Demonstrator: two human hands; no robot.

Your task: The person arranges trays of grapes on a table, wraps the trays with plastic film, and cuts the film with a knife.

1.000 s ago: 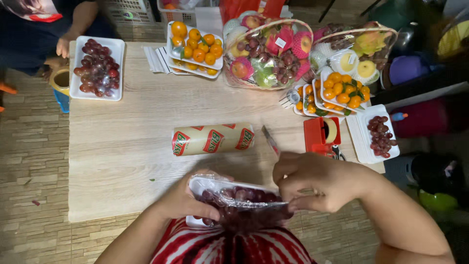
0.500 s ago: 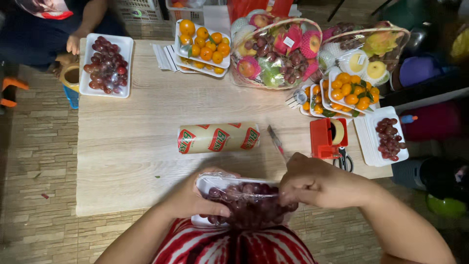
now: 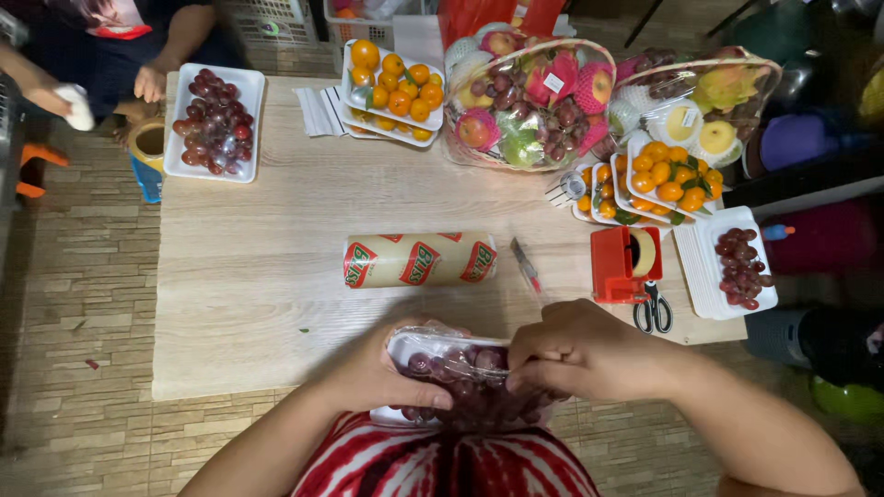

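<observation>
At the tabletop's (image 3: pixel 276 304) near edge, left hand (image 3: pixel 382 377) and right hand (image 3: pixel 580 350) clamp their fingers on a white foam grape tray (image 3: pixel 451 364) under glossy clear film; a printed cylindrical roll (image 3: pixel 419 260) lies beyond.

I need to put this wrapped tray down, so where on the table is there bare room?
The table is bare left of the wrap roll, down to the near edge, and between the roll and the grape tray. The right side is crowded: tape dispenser, scissors, orange trays, fruit baskets.
</observation>
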